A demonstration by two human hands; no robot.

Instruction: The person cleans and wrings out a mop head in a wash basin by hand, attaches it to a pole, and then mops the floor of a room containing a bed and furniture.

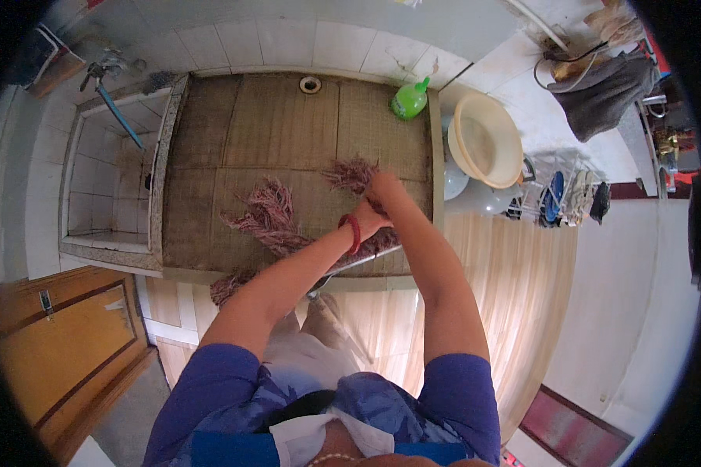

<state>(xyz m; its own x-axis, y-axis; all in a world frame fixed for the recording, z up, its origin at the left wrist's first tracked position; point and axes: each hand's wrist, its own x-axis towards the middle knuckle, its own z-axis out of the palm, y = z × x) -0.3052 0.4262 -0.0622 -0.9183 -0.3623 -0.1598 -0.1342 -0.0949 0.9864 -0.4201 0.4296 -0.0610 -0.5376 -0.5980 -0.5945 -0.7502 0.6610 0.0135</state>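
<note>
A mop head of reddish-pink and white strands (269, 216) lies spread over the brown tiled floor of a low-walled wash area. My left hand (375, 217), below a red bangle, is closed around a bunch of the strands. Just above it, touching it, my right hand (384, 188) grips the same bunch, and a frayed tuft sticks out past the fist. The fingers of both hands are mostly hidden. Along the near edge runs the mop's pale bar (367, 260), from which a handle (347, 333) slants down beside my legs. More strands hang over the edge below my left forearm.
A green squeeze bottle (409, 101) stands in the far right corner, near a round drain (310, 85). To the left is a tiled basin (93, 192) under a tap with a blue hose (117, 114). A cream plastic tub (485, 140) and a shoe rack (555, 192) stand right.
</note>
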